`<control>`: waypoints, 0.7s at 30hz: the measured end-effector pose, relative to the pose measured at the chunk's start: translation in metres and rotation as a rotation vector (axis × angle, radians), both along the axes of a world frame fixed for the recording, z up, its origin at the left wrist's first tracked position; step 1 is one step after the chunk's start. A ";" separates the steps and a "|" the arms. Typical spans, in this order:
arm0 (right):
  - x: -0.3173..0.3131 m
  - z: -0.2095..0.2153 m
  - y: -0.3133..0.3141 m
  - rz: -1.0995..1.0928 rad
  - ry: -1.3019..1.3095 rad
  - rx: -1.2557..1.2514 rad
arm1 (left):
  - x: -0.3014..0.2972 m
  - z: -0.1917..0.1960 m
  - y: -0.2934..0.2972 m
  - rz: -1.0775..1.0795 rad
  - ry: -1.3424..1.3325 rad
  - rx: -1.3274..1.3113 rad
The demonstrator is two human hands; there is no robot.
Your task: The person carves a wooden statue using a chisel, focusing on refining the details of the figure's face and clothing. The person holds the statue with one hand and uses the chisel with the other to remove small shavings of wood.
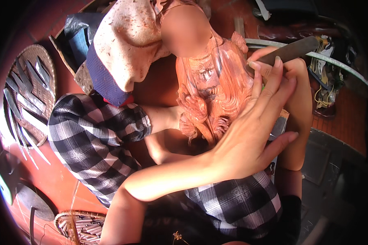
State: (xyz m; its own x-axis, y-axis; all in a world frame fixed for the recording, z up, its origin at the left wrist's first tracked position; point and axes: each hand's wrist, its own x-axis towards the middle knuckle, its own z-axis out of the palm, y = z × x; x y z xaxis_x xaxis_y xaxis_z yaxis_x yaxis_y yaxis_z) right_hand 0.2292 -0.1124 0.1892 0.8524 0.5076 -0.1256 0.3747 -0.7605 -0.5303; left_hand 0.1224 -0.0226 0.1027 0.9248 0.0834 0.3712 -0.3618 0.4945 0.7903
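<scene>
A carved reddish wooden statue (216, 81), robed and with flowing folds, stands tilted in the middle of the view. My left hand (243, 136) rests along its right side, back upward, fingers stretched out and thumb apart. The fingertips reach beside my right hand (292, 71), which is wrapped around a tool with a thick dark handle (296, 49). The working end of that tool is hidden behind my fingers. On the statue's left side, the hand (175, 117) of a co-worker in a plaid shirt (94, 126) touches the carving.
The co-worker's pale speckled cap (126, 36) leans close on the left. A woven tray (32, 53) of several metal blades lies at far left, a basket (67, 216) of short rods at lower left. A curved pale strip (339, 61) and tangled odds and ends (325, 90) are at right.
</scene>
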 end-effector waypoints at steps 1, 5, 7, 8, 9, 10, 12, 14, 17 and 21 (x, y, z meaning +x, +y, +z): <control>0.007 0.001 -0.002 0.045 -0.015 0.044 | 0.003 0.001 0.012 0.003 -0.017 0.091; 0.026 0.037 0.001 -0.045 0.299 0.217 | 0.045 0.001 0.076 0.164 0.114 0.155; 0.039 0.032 0.004 0.078 0.304 0.195 | 0.075 -0.009 0.095 0.130 0.125 0.387; 0.040 0.029 0.007 0.139 0.297 0.173 | 0.079 -0.006 0.101 -0.030 0.114 0.427; 0.040 0.021 0.013 0.196 0.295 0.148 | 0.086 -0.010 0.101 -0.133 0.159 0.397; 0.040 0.015 0.018 0.250 0.292 0.122 | 0.092 -0.013 0.100 -0.237 0.202 0.365; 0.042 0.010 0.023 0.132 0.247 0.233 | 0.092 -0.015 0.102 -0.287 0.262 0.436; 0.042 0.003 0.030 0.006 0.203 0.341 | 0.094 -0.028 0.092 -0.348 0.215 0.352; 0.030 -0.006 0.061 0.056 0.263 0.587 | 0.098 -0.039 0.082 -0.213 0.023 0.303; 0.031 -0.023 0.056 0.185 0.253 0.539 | 0.099 -0.030 0.087 -0.194 0.022 0.279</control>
State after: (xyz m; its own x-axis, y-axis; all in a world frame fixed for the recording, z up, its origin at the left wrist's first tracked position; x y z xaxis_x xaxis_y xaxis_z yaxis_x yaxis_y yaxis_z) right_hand 0.2607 -0.0568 0.1662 0.7219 0.6920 0.0027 0.2867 -0.2956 -0.9113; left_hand 0.2211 0.0647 0.0729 0.9215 -0.1974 0.3345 -0.2633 0.3157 0.9116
